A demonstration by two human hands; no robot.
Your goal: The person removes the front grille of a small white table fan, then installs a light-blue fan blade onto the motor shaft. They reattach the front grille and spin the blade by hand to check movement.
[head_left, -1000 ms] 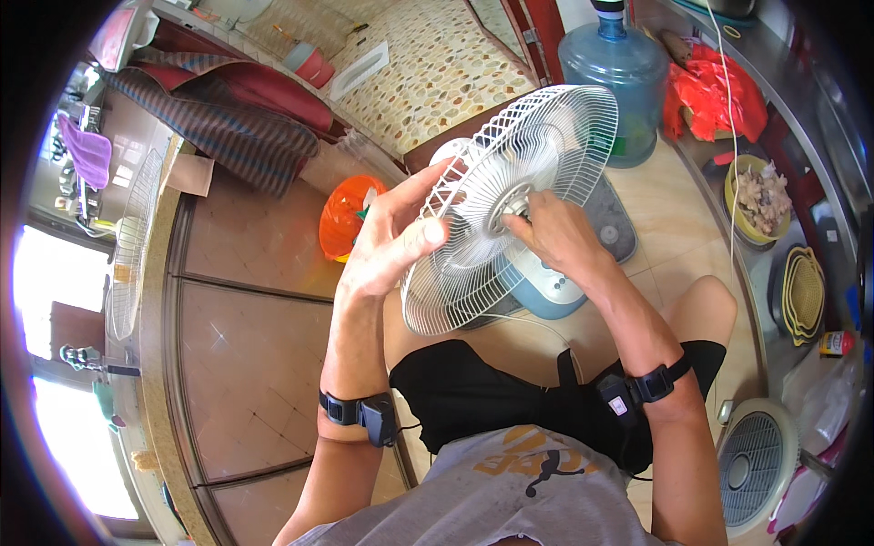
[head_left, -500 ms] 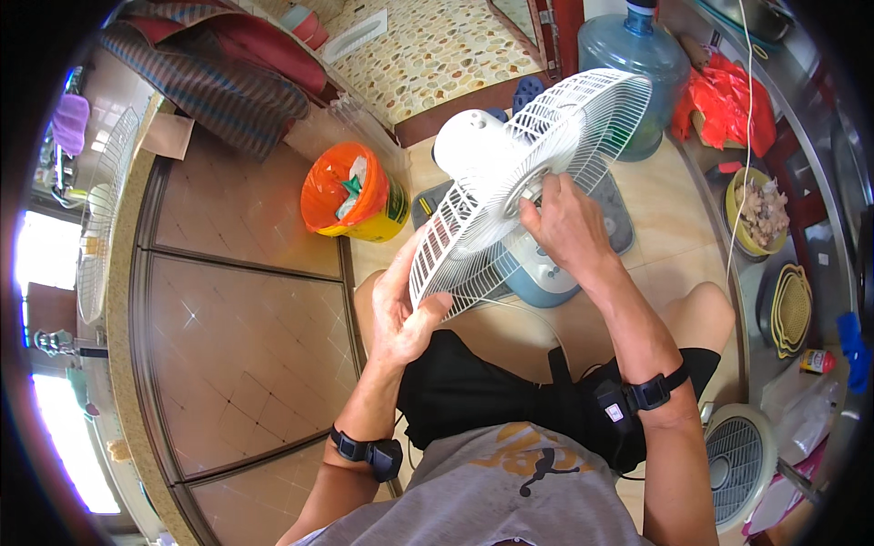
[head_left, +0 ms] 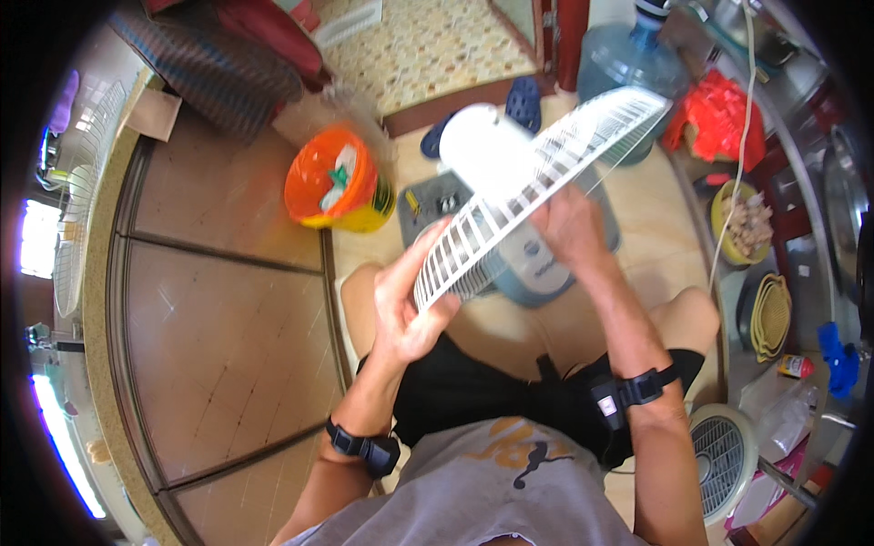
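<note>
A white electric fan stands between my knees, its round wire grille (head_left: 473,244) turned nearly edge-on and the white motor housing (head_left: 482,150) behind it. My left hand (head_left: 410,305) holds the grille's lower left rim, thumb on one side and fingers on the other. At the middle of the grille is my right hand (head_left: 574,227), its fingers curled in toward the hub; the rim hides the fingertips and whatever they pinch. Beneath them sits the fan's blue and grey base (head_left: 537,278), on a grey mat-like platform (head_left: 605,214).
An orange-lined yellow bucket (head_left: 332,182) stands left, beside brown cabinets (head_left: 218,337). Dark blue slippers (head_left: 523,105) and a large water bottle (head_left: 628,64) lie beyond the fan. To the right are a red bag (head_left: 719,114), a yellow bowl (head_left: 742,227) and a box fan (head_left: 724,460).
The grille has tilted from showing its inner face to nearly edge-on. My right hand stays near the hub, now partly covered by the rim. My left hand keeps its hold.
</note>
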